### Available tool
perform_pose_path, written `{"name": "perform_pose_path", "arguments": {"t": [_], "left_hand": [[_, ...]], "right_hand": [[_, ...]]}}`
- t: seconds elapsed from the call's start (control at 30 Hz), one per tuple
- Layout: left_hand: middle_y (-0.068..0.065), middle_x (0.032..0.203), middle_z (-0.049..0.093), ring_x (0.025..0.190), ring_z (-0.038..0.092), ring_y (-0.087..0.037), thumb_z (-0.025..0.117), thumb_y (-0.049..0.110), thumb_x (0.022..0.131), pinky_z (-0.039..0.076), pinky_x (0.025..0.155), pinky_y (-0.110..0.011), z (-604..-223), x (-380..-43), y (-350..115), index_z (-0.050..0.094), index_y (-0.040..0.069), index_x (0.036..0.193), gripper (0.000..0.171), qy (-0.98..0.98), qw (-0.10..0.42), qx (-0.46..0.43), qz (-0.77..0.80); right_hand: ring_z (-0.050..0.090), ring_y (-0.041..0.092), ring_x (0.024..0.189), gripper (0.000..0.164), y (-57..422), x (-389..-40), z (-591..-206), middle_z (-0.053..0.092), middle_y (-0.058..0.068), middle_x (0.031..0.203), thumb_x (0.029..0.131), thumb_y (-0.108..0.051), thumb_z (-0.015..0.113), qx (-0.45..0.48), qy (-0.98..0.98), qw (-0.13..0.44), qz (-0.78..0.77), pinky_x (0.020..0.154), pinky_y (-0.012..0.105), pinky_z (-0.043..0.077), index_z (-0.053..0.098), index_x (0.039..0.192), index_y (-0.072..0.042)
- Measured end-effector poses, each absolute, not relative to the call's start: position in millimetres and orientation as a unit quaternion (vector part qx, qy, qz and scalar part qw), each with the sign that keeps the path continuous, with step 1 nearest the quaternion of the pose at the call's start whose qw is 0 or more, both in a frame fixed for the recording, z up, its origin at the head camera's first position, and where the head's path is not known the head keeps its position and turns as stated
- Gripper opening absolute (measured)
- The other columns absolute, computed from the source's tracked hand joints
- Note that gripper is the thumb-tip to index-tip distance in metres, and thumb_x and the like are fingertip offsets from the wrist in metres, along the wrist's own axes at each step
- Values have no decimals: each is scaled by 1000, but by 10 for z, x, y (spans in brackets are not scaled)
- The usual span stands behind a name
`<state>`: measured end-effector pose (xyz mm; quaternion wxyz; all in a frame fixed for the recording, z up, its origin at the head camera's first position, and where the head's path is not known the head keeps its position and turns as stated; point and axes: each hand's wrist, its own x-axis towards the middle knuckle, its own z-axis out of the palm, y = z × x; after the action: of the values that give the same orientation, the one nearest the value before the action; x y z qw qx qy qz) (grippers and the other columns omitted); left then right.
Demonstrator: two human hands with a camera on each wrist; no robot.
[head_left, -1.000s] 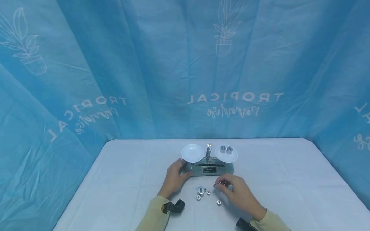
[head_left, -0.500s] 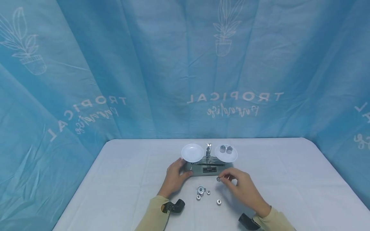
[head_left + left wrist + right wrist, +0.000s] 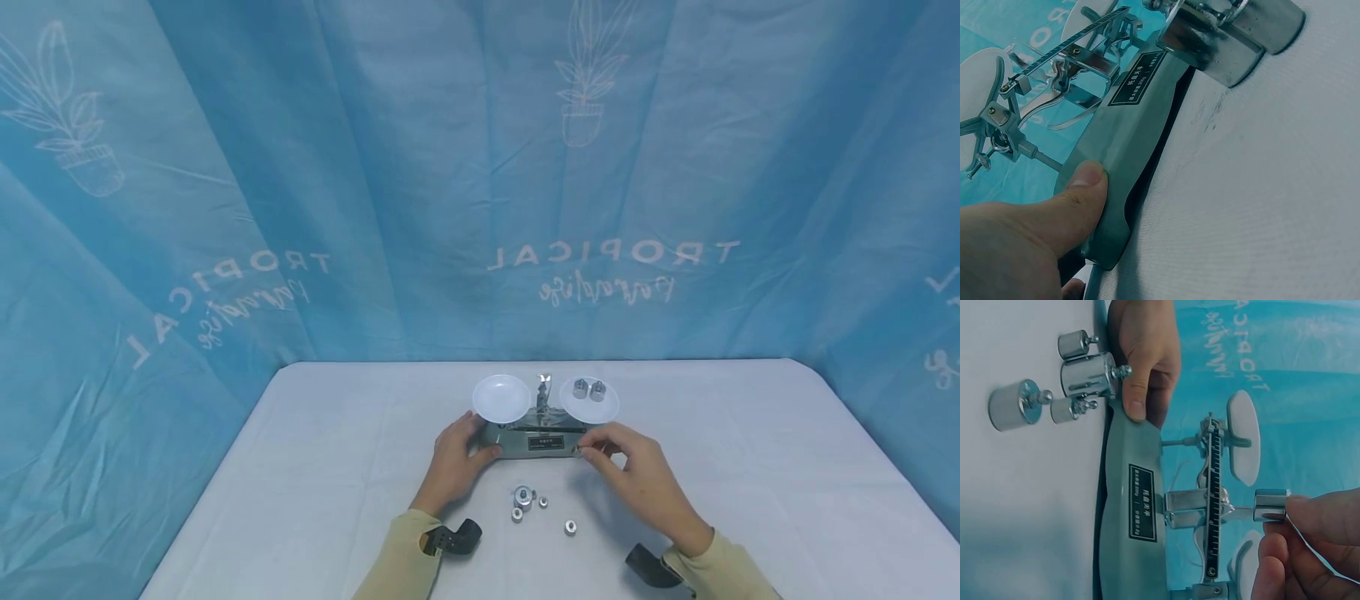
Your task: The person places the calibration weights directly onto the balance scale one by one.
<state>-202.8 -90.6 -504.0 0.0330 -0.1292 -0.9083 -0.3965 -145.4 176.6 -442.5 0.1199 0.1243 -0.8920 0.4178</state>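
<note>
Pinching a small metal weight by its upper end, the thumb and bent fingers of the right hand are leaving only enough gap for the metal; its knob is not showing. The weight is hanging at those fingertips, just in front of the right end of the balance. The left hand is gripping the base's other end, thumb in front, fingers behind. Just beyond the right fingers, the right pan is carrying two weights; the left pan is lying beyond the left fingers. Nearer the person, between the hands, loose weights are standing on the bench. Smooth metal and a narrow pinch are making a slip likely, if the fingers relax. Rising too low, the knuckles could be catching the right pan and toppling its two weights; loosening the left grip could be letting the base skid if bumped.
</note>
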Motion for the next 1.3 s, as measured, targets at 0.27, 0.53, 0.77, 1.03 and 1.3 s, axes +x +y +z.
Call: {"name": "perform_pose_path", "arguments": {"t": [0.27, 0.53, 0.77, 1.03, 1.3], "left_hand": [[-13, 149, 52, 143, 38, -38, 73, 28, 92, 26, 118, -62, -5036, -2029, -904, 53, 7, 144, 60, -908, 31, -126, -398], [-12, 150, 50, 144, 38, -37, 73, 29, 92, 25, 118, -62, -5038, -2021, -902, 52, 10, 146, 60, -910, 23, -120, -396], [-11, 151, 50, 144, 38, -35, 72, 30, 93, 26, 119, -60, -5057, -2038, -900, 51, 10, 146, 61, -910, 26, -125, -395], [-11, 151, 50, 144, 37, -36, 72, 31, 93, 25, 119, -61, -5058, -2035, -910, 51, 9, 146, 61, -908, 26, -124, -399], [-12, 151, 50, 144, 37, -37, 72, 30, 92, 26, 119, -60, -5052, -2031, -903, 51, 9, 147, 62, -910, 24, -126, -395]], "right_hand": [[60, 5, 83, 6, 1787, -1490, -4382, 66, -16, 87, 94, -17, 73, 111, -898, 126, 406, 74, 29, 58, 72, 98, -20], [61, 5, 82, 9, 1872, -1522, -4408, 68, -14, 89, 92, -12, 75, 127, -888, 175, 406, 71, 30, 58, 72, 97, -18], [63, 7, 84, 9, 1952, -1570, -4409, 70, -8, 91, 92, -10, 74, 120, -883, 194, 410, 71, 27, 57, 72, 99, -14], [65, 10, 88, 9, 2016, -1610, -4396, 72, -4, 98, 93, -9, 73, 109, -886, 218, 395, 79, 33, 60, 72, 102, -12], [65, 11, 88, 9, 2050, -1651, -4420, 73, -3, 97, 93, -7, 72, 108, -879, 230, 403, 79, 18, 55, 72, 102, -11]]}}
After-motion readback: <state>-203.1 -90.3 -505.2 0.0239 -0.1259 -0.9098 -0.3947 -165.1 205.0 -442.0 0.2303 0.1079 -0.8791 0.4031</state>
